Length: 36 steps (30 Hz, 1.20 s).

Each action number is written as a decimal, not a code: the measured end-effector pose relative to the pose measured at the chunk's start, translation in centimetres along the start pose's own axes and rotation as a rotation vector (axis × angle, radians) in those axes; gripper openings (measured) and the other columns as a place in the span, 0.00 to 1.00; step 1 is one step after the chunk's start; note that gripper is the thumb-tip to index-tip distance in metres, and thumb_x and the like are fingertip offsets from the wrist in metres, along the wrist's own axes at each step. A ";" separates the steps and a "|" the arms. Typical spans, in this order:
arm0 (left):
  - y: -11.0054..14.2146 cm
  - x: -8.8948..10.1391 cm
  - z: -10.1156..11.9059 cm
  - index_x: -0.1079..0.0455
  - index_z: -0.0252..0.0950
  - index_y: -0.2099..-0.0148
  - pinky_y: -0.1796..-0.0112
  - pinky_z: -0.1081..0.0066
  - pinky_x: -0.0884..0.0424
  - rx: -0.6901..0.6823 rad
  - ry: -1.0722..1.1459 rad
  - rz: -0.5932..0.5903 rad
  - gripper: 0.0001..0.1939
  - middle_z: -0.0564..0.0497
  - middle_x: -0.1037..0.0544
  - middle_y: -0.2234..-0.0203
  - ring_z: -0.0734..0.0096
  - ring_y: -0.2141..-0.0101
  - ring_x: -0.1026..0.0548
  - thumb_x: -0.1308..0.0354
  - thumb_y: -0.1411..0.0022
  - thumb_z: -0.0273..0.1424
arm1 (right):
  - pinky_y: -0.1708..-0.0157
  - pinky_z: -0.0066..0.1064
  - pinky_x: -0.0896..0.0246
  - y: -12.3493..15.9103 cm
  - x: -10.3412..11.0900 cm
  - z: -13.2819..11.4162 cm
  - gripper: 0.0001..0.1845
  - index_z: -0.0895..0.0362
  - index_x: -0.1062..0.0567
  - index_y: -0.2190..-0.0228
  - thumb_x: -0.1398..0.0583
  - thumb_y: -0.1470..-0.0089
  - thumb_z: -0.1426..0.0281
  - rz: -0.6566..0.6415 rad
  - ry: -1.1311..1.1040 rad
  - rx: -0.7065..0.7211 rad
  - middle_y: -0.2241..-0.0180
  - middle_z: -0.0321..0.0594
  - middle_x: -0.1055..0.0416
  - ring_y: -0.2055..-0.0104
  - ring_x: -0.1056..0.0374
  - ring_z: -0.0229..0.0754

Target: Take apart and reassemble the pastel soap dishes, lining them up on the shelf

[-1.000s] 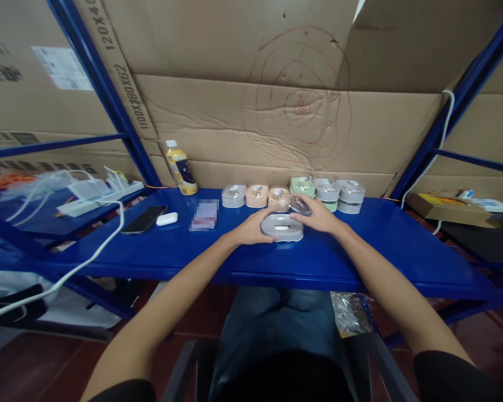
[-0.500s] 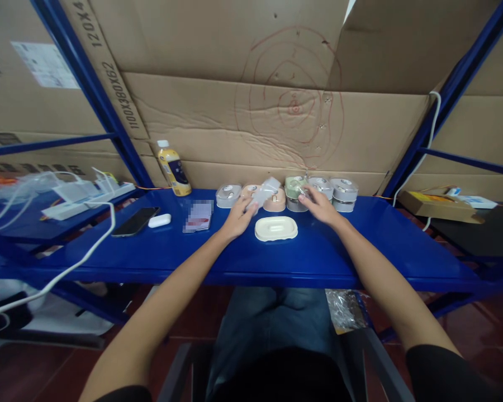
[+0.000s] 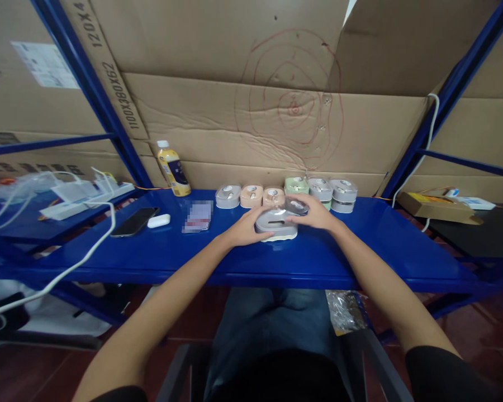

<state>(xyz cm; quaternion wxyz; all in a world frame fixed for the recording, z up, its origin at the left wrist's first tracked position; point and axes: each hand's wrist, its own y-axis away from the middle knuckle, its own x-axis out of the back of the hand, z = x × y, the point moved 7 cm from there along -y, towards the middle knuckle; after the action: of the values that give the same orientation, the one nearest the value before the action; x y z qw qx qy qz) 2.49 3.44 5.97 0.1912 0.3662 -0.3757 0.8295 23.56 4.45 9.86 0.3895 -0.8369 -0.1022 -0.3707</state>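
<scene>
A translucent greyish plastic cover (image 3: 272, 216) with a slot in its top sits over the oblong cream base (image 3: 281, 237) at the middle of the blue shelf. My left hand (image 3: 248, 228) is wrapped round its left end, thumb along the front side. At the right end, my right hand (image 3: 314, 213) curls its fingers round the back, its thumb touching the top. Close to the right fingers shows a dark rounded piece (image 3: 300, 206); whether it belongs to the cover I cannot tell. Behind stand a green-topped box (image 3: 295, 185) and two peach boxes (image 3: 251, 195).
Grey boxes (image 3: 343, 192) are stacked at the back right, another grey box (image 3: 228, 196) at the back left. Leftward lie a phone (image 3: 134, 222), a white earbud case (image 3: 159, 221) and a blurred-out flat item (image 3: 198, 216). A yellow bottle (image 3: 175, 170) stands near the cardboard wall (image 3: 201, 111).
The clear plastic piece, tilted in my left hand before, is now down over the cream base. My right hand has come from the green-topped box toward me and onto the cover.
</scene>
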 end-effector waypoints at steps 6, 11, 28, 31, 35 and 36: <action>-0.3 -0.9 -1.2 0.53 0.38 0.25 0.38 0.42 0.34 0.058 0.174 0.037 0.59 0.31 0.31 0.35 0.40 0.37 0.30 0.26 0.50 0.47 | 0.40 0.52 0.34 -0.4 -3.2 -2.1 0.46 0.50 0.26 0.38 0.26 0.56 0.47 -0.182 0.051 0.053 0.44 0.48 0.24 0.42 0.27 0.57; -0.4 -1.0 -0.8 0.53 0.38 0.25 0.37 0.42 0.36 0.050 0.199 0.029 0.60 0.31 0.32 0.34 0.38 0.35 0.32 0.26 0.51 0.46 | 0.35 0.54 0.40 -0.6 -4.2 -2.7 0.46 0.47 0.27 0.37 0.26 0.55 0.48 -0.233 0.041 0.062 0.39 0.46 0.27 0.36 0.32 0.58; 0.0 -1.0 0.1 0.55 0.36 0.23 0.35 0.43 0.37 -0.010 0.052 -0.027 0.60 0.31 0.39 0.30 0.35 0.32 0.37 0.27 0.49 0.42 | 0.33 0.53 0.40 -0.4 -4.6 -2.1 0.43 0.48 0.26 0.38 0.27 0.53 0.50 -0.236 -0.046 0.056 0.38 0.45 0.28 0.34 0.33 0.56; 0.0 -1.1 0.1 0.54 0.36 0.24 0.34 0.44 0.38 -0.026 0.034 -0.042 0.58 0.32 0.40 0.29 0.37 0.32 0.38 0.27 0.48 0.44 | 0.33 0.53 0.41 -0.3 -4.7 -2.0 0.44 0.49 0.26 0.38 0.26 0.53 0.50 -0.237 -0.046 0.057 0.37 0.46 0.28 0.34 0.33 0.56; -0.1 -1.4 -0.2 0.47 0.38 0.27 0.35 0.44 0.38 -0.034 0.051 -0.064 0.55 0.34 0.35 0.32 0.40 0.34 0.34 0.25 0.49 0.48 | 0.35 0.54 0.39 -0.2 -5.2 -1.8 0.46 0.48 0.27 0.37 0.26 0.55 0.47 -0.264 0.005 0.041 0.38 0.47 0.28 0.36 0.32 0.58; -0.1 -1.5 -0.2 0.45 0.38 0.28 0.35 0.44 0.37 -0.036 0.060 -0.068 0.54 0.35 0.34 0.33 0.40 0.34 0.33 0.25 0.50 0.49 | 0.35 0.54 0.39 -0.2 -5.3 -1.7 0.47 0.48 0.28 0.37 0.26 0.55 0.46 -0.274 0.021 0.033 0.38 0.47 0.29 0.36 0.32 0.59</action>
<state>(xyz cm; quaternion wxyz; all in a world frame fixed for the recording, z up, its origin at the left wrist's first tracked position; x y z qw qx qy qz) 3.40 3.62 4.83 0.2371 0.3504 -0.3720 0.8262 18.78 3.93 6.95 0.3500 -0.8047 -0.2178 -0.4273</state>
